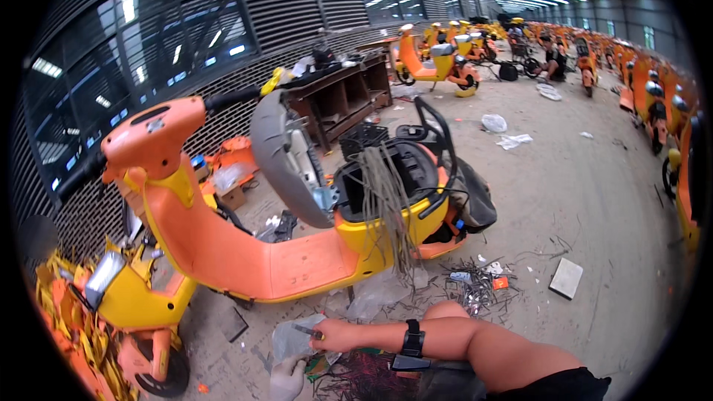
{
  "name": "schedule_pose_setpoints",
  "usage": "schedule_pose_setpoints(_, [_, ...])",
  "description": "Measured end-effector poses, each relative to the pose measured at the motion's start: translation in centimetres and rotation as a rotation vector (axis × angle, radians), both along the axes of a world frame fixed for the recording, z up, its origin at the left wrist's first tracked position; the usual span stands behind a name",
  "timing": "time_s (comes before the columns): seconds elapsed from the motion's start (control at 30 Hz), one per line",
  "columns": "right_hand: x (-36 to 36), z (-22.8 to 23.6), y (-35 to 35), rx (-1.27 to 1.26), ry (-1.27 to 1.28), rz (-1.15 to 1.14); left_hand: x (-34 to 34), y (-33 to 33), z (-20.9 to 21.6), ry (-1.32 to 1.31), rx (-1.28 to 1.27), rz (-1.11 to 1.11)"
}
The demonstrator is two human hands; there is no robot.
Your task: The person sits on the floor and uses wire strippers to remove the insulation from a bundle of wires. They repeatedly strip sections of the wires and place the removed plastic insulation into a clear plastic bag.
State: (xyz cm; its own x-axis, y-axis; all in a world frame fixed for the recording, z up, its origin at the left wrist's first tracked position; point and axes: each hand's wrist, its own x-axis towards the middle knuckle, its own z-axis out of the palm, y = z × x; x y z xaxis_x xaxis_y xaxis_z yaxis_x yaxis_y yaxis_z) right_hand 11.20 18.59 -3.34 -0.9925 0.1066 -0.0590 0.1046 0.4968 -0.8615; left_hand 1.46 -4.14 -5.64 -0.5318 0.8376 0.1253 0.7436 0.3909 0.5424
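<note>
My bare right hand (339,335) is closed around a slim dark tool with a yellowish part (306,330); its exact kind is too small to tell. Under and behind that tool lies a crumpled clear plastic bag (290,340). Just below, my left hand (287,380), in a pale glove, has its fingers curled by the bag's near edge. What those fingers hold, if anything, is hidden. Beyond both hands stands an orange and yellow scooter (304,260) with its grey seat (286,156) tipped up. A bundle of grey ties (382,197) hangs over the scooter's open seat compartment.
Dark scraps and cut strips (479,286) litter the floor beside the scooter. A pale flat block (567,278) lies to the right. Yellow panels (70,319) are heaped at the left. Farther back are a brown workbench (345,96), a seated person (552,59) and rows of scooters (657,96).
</note>
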Motion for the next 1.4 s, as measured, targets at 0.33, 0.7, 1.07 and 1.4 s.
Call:
schedule_pose_setpoints(0.33, [4.3, 0.4, 2.2, 0.024, 0.141, -0.093, 3.5, 4.6, 1.9, 0.208, 0.156, -0.072])
schedule_pose_setpoints(0.7, [8.4, 7.1, 7.0, -0.067, 0.339, -0.313, 5.8, 11.3, 8.2, -0.054, 0.147, -0.119])
schedule_pose_setpoints(1.07, [5.3, 4.6, 8.1, 0.097, 0.301, -0.354, 5.0, 13.9, 8.8, -0.609, 0.343, 0.078])
schedule_pose_setpoints(1.4, [1.7, 3.8, 8.3, -0.078, 0.191, -0.267, 3.7, 12.9, 11.5, -0.559, 0.103, 0.289])
